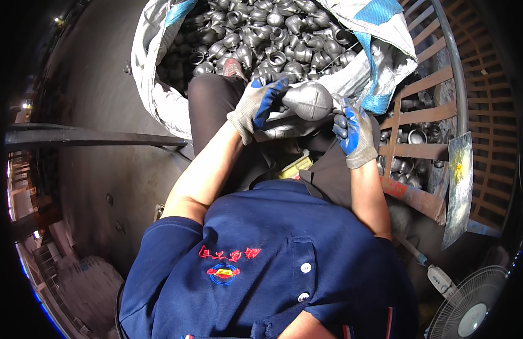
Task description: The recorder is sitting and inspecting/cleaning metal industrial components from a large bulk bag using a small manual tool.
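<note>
A grey, bulb-shaped metal casting (310, 101) with a raised cross on its rounded end is held up in front of me, over the near edge of the bag. My left hand (260, 106), in a grey glove with blue coating, is closed around its narrower end. My right hand (353, 134), gloved the same way, is close by the rounded end with its fingers curled. Something small and dark shows at those fingertips, but I cannot make out what it is. Many similar castings (275, 18) fill the white woven bulk bag (154, 85) beyond my hands.
To the right stands a rusty slatted metal crate (422, 117) with more castings (417, 137) in it. A flat metal plate (458, 189) hangs at its corner. A fan (470, 316) is at the lower right. A dark metal bar (92, 137) crosses on the left above the concrete floor (103, 73).
</note>
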Tool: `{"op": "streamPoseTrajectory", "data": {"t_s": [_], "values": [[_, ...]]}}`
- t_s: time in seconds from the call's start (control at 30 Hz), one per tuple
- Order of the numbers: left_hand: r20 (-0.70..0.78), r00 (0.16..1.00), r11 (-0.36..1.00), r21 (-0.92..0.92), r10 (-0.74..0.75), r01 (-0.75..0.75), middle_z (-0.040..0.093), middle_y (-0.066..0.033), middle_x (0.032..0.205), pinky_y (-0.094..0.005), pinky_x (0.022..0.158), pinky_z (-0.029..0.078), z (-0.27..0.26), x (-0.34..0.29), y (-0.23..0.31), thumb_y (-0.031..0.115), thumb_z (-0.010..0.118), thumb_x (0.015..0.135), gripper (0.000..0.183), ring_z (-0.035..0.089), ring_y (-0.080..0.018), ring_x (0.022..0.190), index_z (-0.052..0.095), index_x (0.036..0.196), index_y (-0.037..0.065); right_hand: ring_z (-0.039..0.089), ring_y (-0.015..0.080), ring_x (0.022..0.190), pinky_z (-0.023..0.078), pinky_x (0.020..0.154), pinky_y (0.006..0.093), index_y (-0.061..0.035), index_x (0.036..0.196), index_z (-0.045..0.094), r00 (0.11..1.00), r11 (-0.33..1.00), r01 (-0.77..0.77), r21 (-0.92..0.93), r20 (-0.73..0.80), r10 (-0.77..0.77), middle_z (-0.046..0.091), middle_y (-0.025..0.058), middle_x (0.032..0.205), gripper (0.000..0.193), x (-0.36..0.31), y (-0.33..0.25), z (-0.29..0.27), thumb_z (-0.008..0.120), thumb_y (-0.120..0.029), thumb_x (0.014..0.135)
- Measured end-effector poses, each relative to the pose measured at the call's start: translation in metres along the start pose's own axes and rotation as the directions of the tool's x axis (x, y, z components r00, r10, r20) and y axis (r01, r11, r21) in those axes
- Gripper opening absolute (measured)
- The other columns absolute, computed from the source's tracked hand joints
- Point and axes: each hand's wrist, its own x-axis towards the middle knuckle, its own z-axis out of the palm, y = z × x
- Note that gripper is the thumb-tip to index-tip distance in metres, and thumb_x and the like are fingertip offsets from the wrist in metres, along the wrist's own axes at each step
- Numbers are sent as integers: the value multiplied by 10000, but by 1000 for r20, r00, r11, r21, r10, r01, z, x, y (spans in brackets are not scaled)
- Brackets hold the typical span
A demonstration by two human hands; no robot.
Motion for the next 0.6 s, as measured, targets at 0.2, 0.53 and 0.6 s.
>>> {"op": "streamPoseTrajectory", "data": {"t_s": [0.2,0.53,0.6], "values": [[50,997,946,-318,-52,65,587,2,782,-192,514,444,-6,6,-6,189,512,910,150,531,-74,594,575,958,62,364,62,380,251,321,206,-51,1123,527,973,930,79,-360,-174,-150,407,-29,588,280,-15,-6,25,530,-204,889],[187,982,877,-471,-9,98,608,13,874,-184,558,452,-11,13,-8,236,504,913,180,562,-76,700,580,1011,106,382,12,392,247,345,150,35,1050,558,966,895,260,-363,98,-241,629,95,754,293,-23,-21,38,545,-203,879],[63,998,881,-470,-31,57,605,22,904,-199,596,466,3,5,9,224,502,913,177,568,-77,764,579,1020,105,398,16,396,243,337,154,-15,978,580,945,915,326,-237,110,-308,626,73,694,198,-25,-27,42,585,-171,855]]}}
